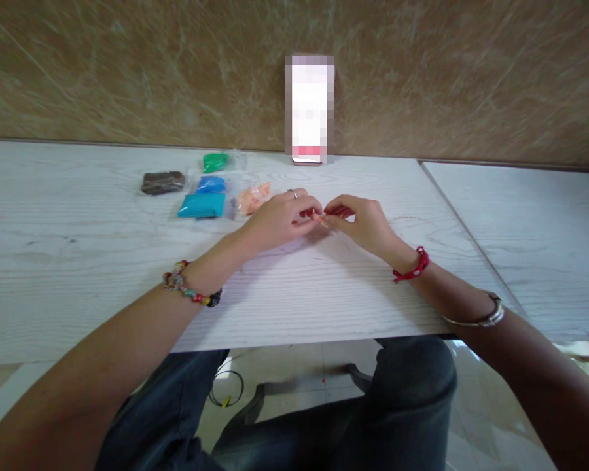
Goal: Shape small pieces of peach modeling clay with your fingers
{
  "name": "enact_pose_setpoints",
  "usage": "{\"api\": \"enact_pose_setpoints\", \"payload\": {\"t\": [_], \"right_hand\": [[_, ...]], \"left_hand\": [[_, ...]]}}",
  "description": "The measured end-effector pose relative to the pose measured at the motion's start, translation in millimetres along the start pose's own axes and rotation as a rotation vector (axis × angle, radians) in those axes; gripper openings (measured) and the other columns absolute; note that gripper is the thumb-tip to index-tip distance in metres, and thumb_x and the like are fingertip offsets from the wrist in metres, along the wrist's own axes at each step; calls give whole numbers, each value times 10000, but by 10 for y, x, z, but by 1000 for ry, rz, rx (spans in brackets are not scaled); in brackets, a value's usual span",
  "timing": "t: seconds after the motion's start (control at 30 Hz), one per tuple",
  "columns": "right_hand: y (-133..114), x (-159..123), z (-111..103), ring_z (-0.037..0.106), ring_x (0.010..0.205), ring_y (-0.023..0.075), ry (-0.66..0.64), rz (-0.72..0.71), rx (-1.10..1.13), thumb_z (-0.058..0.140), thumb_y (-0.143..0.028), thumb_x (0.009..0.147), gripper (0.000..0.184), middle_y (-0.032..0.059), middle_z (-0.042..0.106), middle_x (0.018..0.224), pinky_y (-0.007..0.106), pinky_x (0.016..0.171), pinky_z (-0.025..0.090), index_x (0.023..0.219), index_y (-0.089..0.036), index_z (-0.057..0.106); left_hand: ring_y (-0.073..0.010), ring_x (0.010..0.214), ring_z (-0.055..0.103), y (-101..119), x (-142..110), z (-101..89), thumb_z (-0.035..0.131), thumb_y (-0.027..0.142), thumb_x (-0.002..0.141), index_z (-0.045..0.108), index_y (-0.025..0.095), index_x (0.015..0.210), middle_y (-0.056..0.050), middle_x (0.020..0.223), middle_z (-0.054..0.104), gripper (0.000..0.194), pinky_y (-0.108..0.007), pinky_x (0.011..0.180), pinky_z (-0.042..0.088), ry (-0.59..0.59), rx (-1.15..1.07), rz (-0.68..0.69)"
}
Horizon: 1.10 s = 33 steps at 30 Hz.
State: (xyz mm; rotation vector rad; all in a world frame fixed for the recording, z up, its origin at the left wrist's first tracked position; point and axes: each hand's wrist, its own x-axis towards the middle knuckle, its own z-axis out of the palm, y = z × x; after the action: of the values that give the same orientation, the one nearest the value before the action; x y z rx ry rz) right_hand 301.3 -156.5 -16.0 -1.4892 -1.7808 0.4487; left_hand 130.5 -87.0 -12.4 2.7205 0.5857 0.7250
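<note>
My left hand (289, 212) and my right hand (356, 219) meet above the white tabletop, fingertips almost touching. Between them is a small peach-coloured piece of modelling clay (322, 222), pinched by the thumb and fingers of both hands. Its exact shape is too small and partly covered to make out. Just left of my left hand lies a clear packet of peach clay (254, 198), its near side partly behind the hand.
Left of the hands lie packets in turquoise (201, 205), blue (211, 184), green (215, 162) and brown (163, 182). A phone (309, 111) with a blurred screen leans against the marbled wall (127, 78). A seam (466, 229) crosses the white table (78, 281) at the right.
</note>
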Motion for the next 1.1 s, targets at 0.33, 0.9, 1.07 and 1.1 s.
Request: {"api": "enact_pose_setpoints", "payload": {"t": [0.33,0.9,1.07,1.1], "right_hand": [[42,11,-93,606,662,124,-10,-1,-60,591,-203,744,118,28,697,743,275,667,477,773,-158,696],[68,-4,-40,620,663,126,35,18,-27,581,-216,752,183,34,706,759,257,649,476,870,-154,707],[9,-3,-44,584,659,115,18,-73,-132,592,-228,759,129,28,690,755,253,650,447,779,-157,698],[5,0,-40,576,653,113,13,-72,-130,599,-225,754,118,28,683,744,249,643,441,767,-152,691]], "left_hand": [[-109,744,540,-24,1,-2,527,248,808,607,157,873,-11,792,584,138,-221,676,406,25,-36,9],[-111,789,552,-50,-2,23,510,254,841,587,142,866,-20,848,592,138,-227,706,413,41,15,43],[-110,789,552,-24,-1,12,517,245,837,563,145,876,-15,868,596,118,-228,705,411,17,12,20],[-111,790,552,-18,-1,10,521,246,836,562,144,871,-14,868,596,115,-228,704,410,15,13,20]]}}
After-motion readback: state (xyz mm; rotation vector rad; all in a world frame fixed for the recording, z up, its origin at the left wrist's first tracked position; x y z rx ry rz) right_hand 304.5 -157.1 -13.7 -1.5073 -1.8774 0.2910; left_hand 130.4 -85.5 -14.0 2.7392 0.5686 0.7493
